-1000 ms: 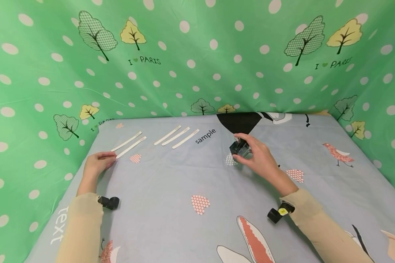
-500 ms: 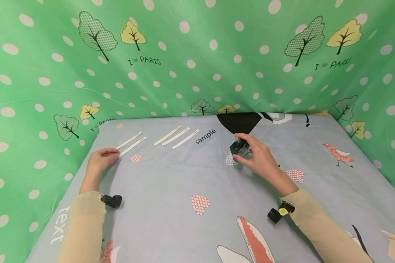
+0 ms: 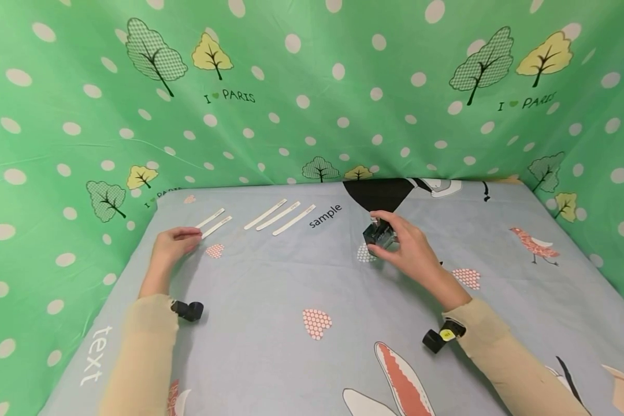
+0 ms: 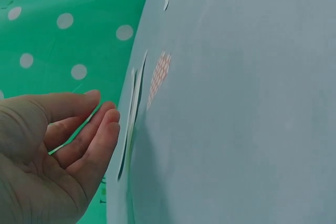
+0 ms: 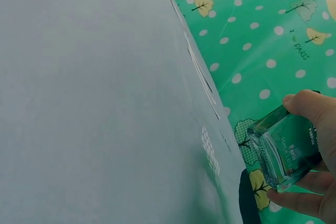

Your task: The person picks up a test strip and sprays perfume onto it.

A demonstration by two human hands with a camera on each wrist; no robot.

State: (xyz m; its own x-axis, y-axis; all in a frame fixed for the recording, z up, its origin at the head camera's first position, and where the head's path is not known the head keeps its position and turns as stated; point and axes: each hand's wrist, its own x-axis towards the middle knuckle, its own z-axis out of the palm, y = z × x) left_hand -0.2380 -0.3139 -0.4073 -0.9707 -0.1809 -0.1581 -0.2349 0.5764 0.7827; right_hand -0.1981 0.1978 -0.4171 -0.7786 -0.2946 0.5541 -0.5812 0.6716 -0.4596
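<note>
Pinching the bottle (image 5: 286, 148) between thumb and fingertips, my right fingers (image 5: 296, 202) keep the hold they had a second ago; whether its base meets the worktop (image 3: 270, 300) I cannot tell. What has shifted is my left fingers (image 4: 98, 148): they have slid rightward over the near strips (image 3: 218, 226), so that from above only the far ends show past my fingertips. I take it the strips, not the bottle, have my attention just now. Those left fingers hang loosely together, thumb close beside them, gripping nothing; whether they graze the strips I cannot say.

The bottle is squarish, thick clear glass, with pale print on its face. The two near strips are thin, white and flat, marked at the far end. Three far strips (image 3: 278, 216) of the same kind lie slanted to the right of my left fingers, well short of my right ones. Under everything runs smooth grey-blue cloth with printed hearts; beyond my fingers hangs a green curtain (image 3: 322, 92) with white spots, softly rippled.
</note>
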